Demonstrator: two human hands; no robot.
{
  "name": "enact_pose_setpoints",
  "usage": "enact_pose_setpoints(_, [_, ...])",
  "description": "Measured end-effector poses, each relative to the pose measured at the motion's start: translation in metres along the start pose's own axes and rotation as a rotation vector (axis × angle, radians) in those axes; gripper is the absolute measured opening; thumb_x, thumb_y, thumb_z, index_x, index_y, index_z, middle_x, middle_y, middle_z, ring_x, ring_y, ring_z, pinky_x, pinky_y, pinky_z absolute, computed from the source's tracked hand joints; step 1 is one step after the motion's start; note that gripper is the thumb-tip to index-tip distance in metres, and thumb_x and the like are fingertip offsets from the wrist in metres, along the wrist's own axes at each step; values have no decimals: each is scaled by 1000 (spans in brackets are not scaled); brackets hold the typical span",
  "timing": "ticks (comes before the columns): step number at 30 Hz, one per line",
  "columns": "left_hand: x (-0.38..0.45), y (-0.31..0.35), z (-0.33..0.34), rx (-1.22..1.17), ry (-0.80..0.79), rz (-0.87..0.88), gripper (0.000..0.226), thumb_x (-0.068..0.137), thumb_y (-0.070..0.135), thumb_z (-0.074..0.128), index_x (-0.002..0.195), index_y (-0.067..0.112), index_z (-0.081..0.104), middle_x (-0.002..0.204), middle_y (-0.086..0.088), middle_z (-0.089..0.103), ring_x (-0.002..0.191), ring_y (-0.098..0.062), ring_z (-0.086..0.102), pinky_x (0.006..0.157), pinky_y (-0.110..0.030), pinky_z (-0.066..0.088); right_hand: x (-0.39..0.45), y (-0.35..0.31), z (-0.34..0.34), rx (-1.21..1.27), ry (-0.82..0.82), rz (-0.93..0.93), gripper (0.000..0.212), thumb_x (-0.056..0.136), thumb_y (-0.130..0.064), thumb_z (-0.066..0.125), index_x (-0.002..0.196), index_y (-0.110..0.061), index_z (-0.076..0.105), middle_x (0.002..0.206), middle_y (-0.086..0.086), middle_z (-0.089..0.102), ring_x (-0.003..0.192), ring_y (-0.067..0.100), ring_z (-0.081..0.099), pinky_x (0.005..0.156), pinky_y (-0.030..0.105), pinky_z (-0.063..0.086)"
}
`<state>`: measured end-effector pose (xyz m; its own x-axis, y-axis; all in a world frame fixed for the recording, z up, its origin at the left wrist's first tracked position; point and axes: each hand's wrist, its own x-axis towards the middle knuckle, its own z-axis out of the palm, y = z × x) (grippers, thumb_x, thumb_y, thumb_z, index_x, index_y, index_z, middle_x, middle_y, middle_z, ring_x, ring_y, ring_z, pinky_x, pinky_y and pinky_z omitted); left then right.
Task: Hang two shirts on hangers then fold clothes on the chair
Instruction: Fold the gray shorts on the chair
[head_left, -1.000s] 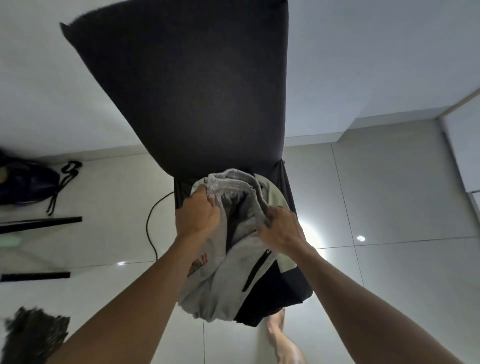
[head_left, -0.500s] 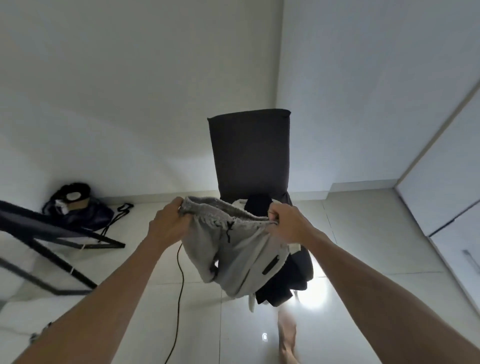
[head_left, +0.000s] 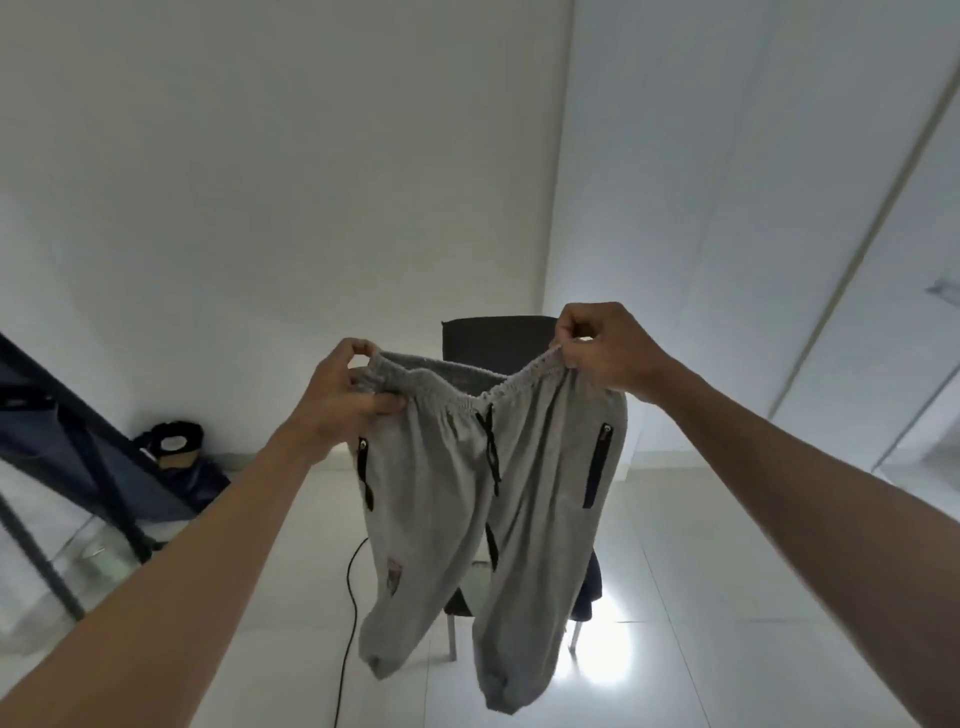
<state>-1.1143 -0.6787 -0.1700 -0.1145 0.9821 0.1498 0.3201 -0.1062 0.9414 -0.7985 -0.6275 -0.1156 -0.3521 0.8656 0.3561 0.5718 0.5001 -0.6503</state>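
A: What's at the far left?

B: A dark frame (head_left: 78, 467) and a bag (head_left: 176, 457) on the floor by the wall.

A: And the left hand (head_left: 343, 400)?

B: Its grip pinches one end of the waistband of the grey pants (head_left: 483, 499), thumb in front.

A: Where do the pants sit?

B: In the air, both legs hanging free in front of the chair (head_left: 498, 338). A cable (head_left: 353, 597) trails across the floor behind.

A: The right hand (head_left: 608, 348)?

B: Its grip pinches the waistband's other end, slightly higher.
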Motion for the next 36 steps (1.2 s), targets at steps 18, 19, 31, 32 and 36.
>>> enact_pose_setpoints(18, [-39,117,66,246,-366,255,26,70,-4,78,69,13,59,69,4,58,71,-11,55,62,-28,46,-75,13,-144,-186,-138,111,22,79,8,51,69,-11,57,58,-4,54,48,1,43,47,12,37])
enact_pose_setpoints(19, [-38,116,69,322,-295,250,29,70,-6,77,64,15,58,64,7,56,68,-8,52,62,-29,42,-77,15,-145,-311,-182,78,20,81,4,52,70,-12,57,61,-5,55,53,2,47,51,14,39])
enact_pose_setpoints(31, [-44,114,71,438,-87,107,50,46,31,100,61,5,59,60,-4,50,60,-15,48,58,-28,36,-85,34,-138,-720,-263,-6,23,87,-21,63,65,-15,61,64,-5,56,66,17,55,57,20,38])
enact_pose_setpoints(32, [-45,111,67,397,-106,91,52,47,34,99,61,5,59,61,-6,50,63,-16,50,59,-30,37,-86,36,-139,-577,-197,12,13,82,-16,70,70,-16,69,65,-10,58,65,10,55,55,13,37])
enact_pose_setpoints(36, [-47,99,64,310,-13,132,40,60,19,95,64,10,56,66,-6,51,70,-20,50,61,-32,39,-86,41,-133,-310,-23,32,20,73,-10,81,88,-19,71,91,-6,66,80,6,58,60,2,38])
